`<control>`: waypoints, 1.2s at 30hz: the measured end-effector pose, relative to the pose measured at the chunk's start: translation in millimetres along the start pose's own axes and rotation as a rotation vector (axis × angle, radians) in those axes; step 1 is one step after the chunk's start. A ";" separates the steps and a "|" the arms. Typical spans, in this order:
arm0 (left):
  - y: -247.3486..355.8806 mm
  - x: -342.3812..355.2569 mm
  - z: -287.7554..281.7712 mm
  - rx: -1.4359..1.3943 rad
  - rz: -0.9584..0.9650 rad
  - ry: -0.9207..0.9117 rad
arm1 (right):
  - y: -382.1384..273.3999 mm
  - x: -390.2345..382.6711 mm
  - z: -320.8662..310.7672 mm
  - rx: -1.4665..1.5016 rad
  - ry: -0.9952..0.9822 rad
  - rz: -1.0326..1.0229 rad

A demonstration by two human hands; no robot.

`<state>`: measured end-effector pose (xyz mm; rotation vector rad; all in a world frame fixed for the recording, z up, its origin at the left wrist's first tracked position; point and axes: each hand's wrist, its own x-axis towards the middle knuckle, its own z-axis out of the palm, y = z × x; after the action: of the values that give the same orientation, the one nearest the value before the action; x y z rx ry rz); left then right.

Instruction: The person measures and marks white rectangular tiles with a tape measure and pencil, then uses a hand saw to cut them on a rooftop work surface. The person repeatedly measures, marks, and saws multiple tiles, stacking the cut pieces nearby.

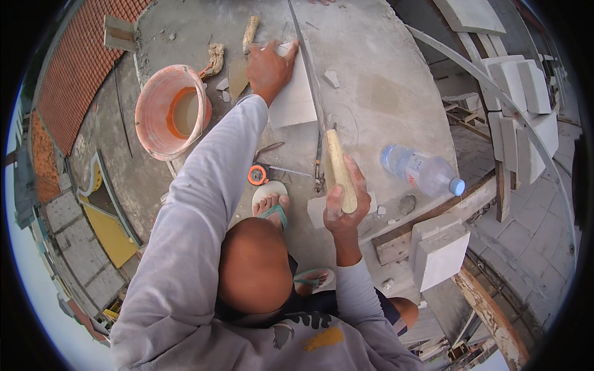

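Note:
My right hand [348, 207] is closed around the pale wooden handle [341, 170] of what looks like a handsaw. Its long thin blade [305, 49] shows nearly edge-on, running away along the right side of a white block [291, 102]. With fingers spread, my left hand [270, 69] presses down on the far part of that block, which lies flat on the concrete. The block's underside and the blade's cutting edge are hidden. Just left of this hand are a trowel blade [238, 77] and a short wooden handle [250, 31].
An orange bucket [148, 117] with murky liquid stands left, near a brush [214, 60]. An orange tape measure [257, 174] lies by my sandalled foot. To the right are a plastic bottle [421, 170], white blocks [438, 253] at the ledge and stacked blocks [520, 93] beyond.

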<state>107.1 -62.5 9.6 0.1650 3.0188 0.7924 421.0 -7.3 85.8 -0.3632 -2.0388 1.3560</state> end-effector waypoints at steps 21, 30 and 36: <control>-5.0 -10.7 -12.0 0.031 -0.025 0.013 | -31.4 -56.9 -31.8 -0.057 -0.100 0.209; 1.2 1.7 8.5 0.055 0.015 -0.013 | -13.1 14.1 27.0 0.026 -0.004 0.076; -70.0 35.8 3.4 -0.028 0.135 0.166 | -59.7 4.3 25.7 0.129 -0.048 -0.015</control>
<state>64.9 -117.7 -27.3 0.3215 3.1776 0.9009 408.3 -48.7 134.4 -0.2609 -1.9764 1.4912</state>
